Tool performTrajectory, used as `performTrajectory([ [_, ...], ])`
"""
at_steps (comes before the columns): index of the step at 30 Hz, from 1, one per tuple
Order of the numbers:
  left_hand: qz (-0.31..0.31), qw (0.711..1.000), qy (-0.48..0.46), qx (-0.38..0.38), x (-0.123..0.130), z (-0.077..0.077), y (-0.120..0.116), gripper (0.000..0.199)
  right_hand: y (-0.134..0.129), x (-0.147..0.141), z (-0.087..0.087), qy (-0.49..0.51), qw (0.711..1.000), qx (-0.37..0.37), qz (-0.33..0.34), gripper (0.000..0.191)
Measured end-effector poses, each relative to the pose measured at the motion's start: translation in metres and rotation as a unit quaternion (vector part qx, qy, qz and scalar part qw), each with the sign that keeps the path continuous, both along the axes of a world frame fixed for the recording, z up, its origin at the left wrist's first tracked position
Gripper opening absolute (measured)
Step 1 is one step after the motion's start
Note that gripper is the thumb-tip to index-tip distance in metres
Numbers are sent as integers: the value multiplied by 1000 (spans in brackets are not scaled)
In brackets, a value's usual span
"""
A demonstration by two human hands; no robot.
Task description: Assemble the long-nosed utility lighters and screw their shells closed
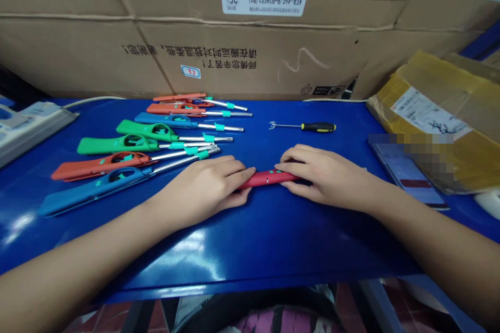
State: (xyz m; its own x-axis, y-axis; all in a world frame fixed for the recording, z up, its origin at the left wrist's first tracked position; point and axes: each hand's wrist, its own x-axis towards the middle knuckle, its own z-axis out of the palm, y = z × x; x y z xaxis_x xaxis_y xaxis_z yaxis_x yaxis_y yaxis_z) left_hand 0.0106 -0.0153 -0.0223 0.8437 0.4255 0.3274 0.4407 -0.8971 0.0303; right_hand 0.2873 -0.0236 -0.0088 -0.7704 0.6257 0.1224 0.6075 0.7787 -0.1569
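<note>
A red long-nosed lighter (pixel 267 179) lies crosswise at the middle of the blue table, with small green spots on its body. My left hand (pixel 213 187) is closed on its left end, and my right hand (pixel 324 174) grips its right end between thumb and fingers. Both ends are hidden by my hands, so I cannot see the metal tube. To the left lie several similar lighters in orange, blue and green, among them a green lighter (pixel 113 144) and a blue lighter (pixel 94 190), their silver tubes pointing right with green tape on them.
Beyond my right hand lies a black and yellow screwdriver (pixel 318 127), small screws (pixel 272 125) at its tip. A large cardboard box (pixel 187 36) walls the back. A taped parcel (pixel 425 114) stands right, a white power strip (pixel 35 127) left. The blue table's front edge (pixel 250 289) is near me.
</note>
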Motion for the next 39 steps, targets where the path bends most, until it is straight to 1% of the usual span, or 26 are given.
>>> performTrajectory([
  [4, 1, 1000, 7, -7, 2, 1, 0, 29, 1, -5, -8, 31, 998, 42, 18, 34],
  [8, 14, 1000, -7, 8, 4, 2, -2, 28, -1, -11, -11, 53, 996, 63, 16, 33],
  [15, 7, 999, -40, 10, 8, -3, -7, 29, -5, -16, -10, 40, 998, 42, -10, 34],
  [18, 16, 999, -38, 7, 7, -2, -6, 28, -3, -12, -5, 44, 999, 23, -8, 31],
  [20, 21, 999, -35, 6, 5, -1, -4, 28, 1, -5, -1, 48, 999, 24, -6, 29],
  [25, 28, 998, -49, 10, -4, 1, 4, 27, 12, 12, 4, 35, 997, 66, -19, 27],
  [31, 17, 998, -60, 21, -7, 1, 7, 25, 12, 10, -1, 33, 993, 116, -14, 27],
  [35, 38, 996, -78, -6, -7, 2, 6, 27, 14, 10, -1, 59, 994, 91, -27, 24],
  [37, 48, 993, -94, -49, -6, 4, 6, 28, 15, 12, 1, 61, 995, 77, -30, 23],
  [39, 64, 984, -126, -109, -5, 6, 7, 27, 16, 14, 3, 58, 994, 76, -45, 23],
])
